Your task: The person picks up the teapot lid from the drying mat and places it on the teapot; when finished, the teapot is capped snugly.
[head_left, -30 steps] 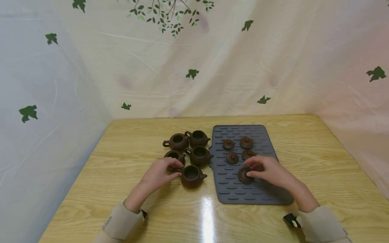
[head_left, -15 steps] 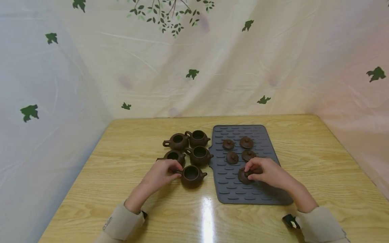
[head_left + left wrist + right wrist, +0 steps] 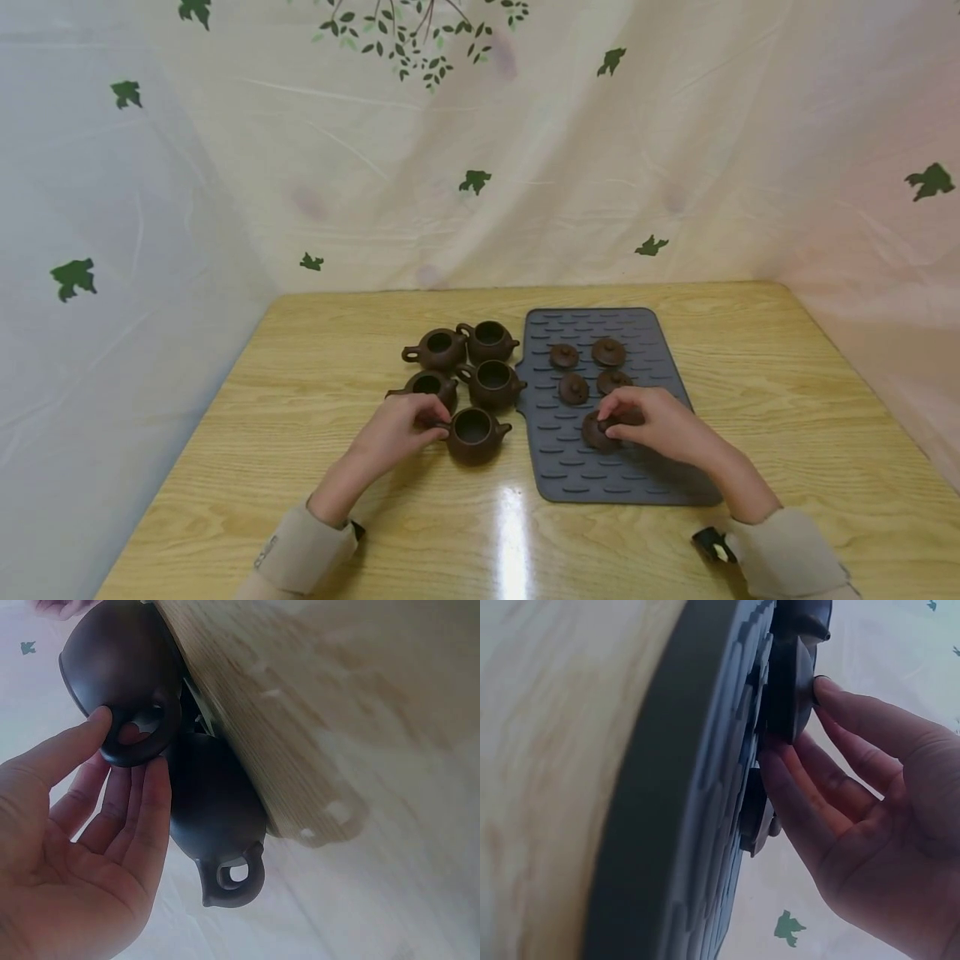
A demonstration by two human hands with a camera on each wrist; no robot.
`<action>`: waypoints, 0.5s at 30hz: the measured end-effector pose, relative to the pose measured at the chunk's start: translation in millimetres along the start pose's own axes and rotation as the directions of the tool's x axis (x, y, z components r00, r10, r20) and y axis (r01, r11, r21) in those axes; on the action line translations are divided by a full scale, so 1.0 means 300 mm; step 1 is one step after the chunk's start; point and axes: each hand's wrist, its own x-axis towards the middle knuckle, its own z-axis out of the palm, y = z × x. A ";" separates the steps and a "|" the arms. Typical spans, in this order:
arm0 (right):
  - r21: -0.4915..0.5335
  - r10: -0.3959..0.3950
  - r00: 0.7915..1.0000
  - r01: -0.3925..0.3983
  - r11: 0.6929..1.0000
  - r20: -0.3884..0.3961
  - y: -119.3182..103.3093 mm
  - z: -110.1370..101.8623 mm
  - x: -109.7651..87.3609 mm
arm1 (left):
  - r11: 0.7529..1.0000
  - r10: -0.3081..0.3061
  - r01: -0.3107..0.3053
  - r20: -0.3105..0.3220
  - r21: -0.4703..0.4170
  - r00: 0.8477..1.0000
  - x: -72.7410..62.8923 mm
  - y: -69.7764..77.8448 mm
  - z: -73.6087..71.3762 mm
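Hidden bits: the left hand (image 3: 397,427) blocks most of the handle (image 3: 136,758) from the head camera, plus a bit of the pot behind it; the right hand (image 3: 660,421) covers the right side of the front lid (image 3: 591,432), and we honestly can't tell if that lid is clear of the mat (image 3: 555,487)
Teapots: five, all lidless with mouths up, bunched on the desk (image 3: 375,542) by the mat's left edge; the front teapot (image 3: 474,450) sits closest to the desk's front edge, the other four teapots (image 3: 487,402) are behind; insides are too dark for us to see what's in them
Left grip: nearly closed, thumb and fingertips pinching the front teapot's handle
Right grip: also nearly closed, pinching the front lid's knob (image 3: 602,425)
Lids: the front one is over the mat's front half, the other four lids (image 3: 564,357) lie two by two toward its back edge
What changed: a second ago we had the right fingers spread around the knob, now they've closed in and the lid has shifted slightly toward the mat's left edge; the front teapot looks parked where it was
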 end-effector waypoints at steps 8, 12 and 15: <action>-0.004 -0.020 1.000 0.020 1.000 -0.014 -0.014 0.010 0.014 | 1.000 -0.001 0.001 0.001 -0.001 1.000 -0.001 -0.004 0.008; -0.003 -0.042 0.999 0.042 0.999 -0.008 -0.020 0.014 0.026 | 1.000 -0.010 0.011 0.004 -0.009 1.000 0.000 -0.002 0.010; 0.007 -0.046 0.999 0.046 0.999 0.001 -0.029 0.016 0.034 | 1.000 -0.019 0.020 0.004 -0.017 1.000 0.003 -0.002 0.013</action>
